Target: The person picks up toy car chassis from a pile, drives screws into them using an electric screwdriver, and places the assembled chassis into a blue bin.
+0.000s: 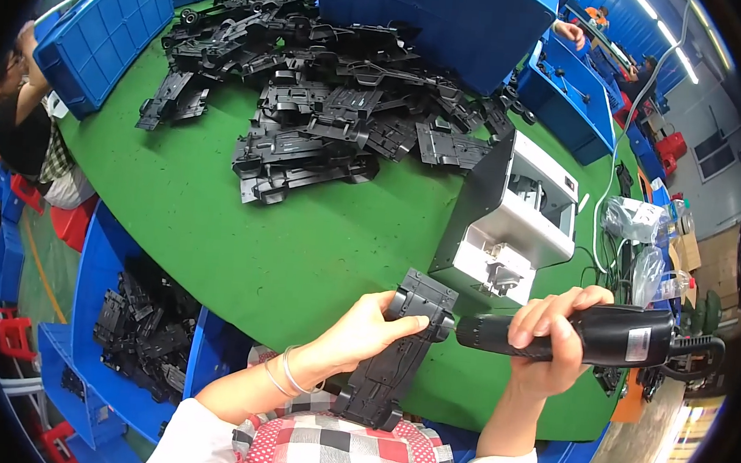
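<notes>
My left hand is closed round the edge of a black plastic toy-car chassis, its thumb lying across the top. The chassis is tilted, its near end close to my checked apron. In my right hand is a black electric screwdriver, held level with its tip pointing left at the side of the chassis; I cannot tell whether the tip touches. Just beyond the screwdriver stands a white and black screw feeder, a metal block on its front.
A heap of black chassis covers the far part of the green table. Blue crates stand round it. A blue bin of black parts is below left. Cables and plastic bags lie at right. Other people are at far left and right.
</notes>
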### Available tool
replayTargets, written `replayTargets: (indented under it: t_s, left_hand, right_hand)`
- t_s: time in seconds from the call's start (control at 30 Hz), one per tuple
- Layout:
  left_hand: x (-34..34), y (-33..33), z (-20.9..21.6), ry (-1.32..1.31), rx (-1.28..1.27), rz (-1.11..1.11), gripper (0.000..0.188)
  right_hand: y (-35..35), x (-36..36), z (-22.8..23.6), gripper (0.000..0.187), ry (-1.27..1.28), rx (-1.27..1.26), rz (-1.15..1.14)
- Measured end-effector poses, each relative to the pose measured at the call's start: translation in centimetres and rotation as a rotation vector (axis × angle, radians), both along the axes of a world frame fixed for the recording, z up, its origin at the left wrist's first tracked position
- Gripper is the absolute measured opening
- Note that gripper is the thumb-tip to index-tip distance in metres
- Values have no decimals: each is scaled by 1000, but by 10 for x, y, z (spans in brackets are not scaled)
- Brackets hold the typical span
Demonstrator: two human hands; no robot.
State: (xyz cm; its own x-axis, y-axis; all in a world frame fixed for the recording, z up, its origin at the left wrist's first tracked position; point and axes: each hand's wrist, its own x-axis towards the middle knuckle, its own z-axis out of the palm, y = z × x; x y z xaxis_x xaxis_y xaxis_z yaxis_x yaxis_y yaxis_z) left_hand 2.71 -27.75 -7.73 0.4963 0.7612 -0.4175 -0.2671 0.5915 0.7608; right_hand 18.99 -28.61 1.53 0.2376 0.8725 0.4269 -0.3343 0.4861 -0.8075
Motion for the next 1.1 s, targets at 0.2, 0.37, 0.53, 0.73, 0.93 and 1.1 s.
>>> replayTargets:
  t_s: [0.2,0.37,0.53,0.73,0.93,1.1]
  left_hand:
    - [4,-2,4,85,40,-49,29]
    - [4,-8,-8,-40,112,-5,31]
    - [-2,-8,-6,-88,104,-114,33]
    - [-7,-9,-10,-180,-105,-166,30]
    - [-6,-5,-8,-232,-130,-170,29]
    - [-6,-5,-9,-209,-119,-198,26]
  right_hand:
    - [-7,-2,-11,30,-120,20,-3]
    - [-9,3,-13,32,-151,59,124]
    - [4,32,6,23,-64,152,-152]
    - [28,22,3,25,-369,127,-365]
    - [14,8,4,26,-34,-25,-22]
    - [3,-16,0,29,46,-11,103]
